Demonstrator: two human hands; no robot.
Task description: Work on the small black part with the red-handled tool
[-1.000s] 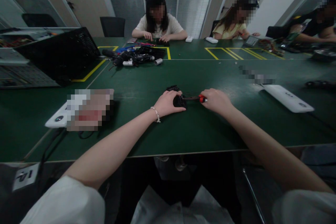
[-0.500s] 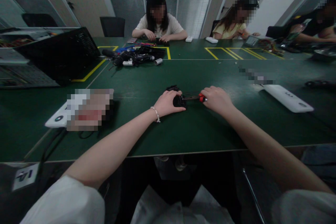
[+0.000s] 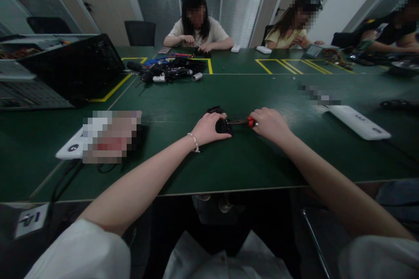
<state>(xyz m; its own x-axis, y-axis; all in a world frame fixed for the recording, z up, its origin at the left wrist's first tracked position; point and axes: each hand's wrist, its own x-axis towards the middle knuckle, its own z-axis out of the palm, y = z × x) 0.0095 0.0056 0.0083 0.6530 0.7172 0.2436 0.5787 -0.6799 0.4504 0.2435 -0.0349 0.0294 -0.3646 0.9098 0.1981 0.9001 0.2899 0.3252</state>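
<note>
My left hand [image 3: 210, 130] is wrapped round a small black part [image 3: 223, 127], thumb toward me and fingers over its far side. That part rests on the green table, and its kind is not clear. In my right hand [image 3: 270, 124] are red-handled pliers [image 3: 240, 121], gripped by the handles. Their thin metal jaws point left and reach the right side of the black part. Whether the jaw tips grip anything is too small to see.
A large black computer case [image 3: 75, 69] stands at the left. Black tools and cables [image 3: 170, 69] lie further back. White power banks [image 3: 359, 122] with cords lie to either side of my arms. Across the green table [image 3: 248, 157] several people sit working.
My hands, the pliers and the black part stay in nearly the same place. Across the table, a co-worker's hand has risen slightly, with a thin stick-like thing showing in it.
</note>
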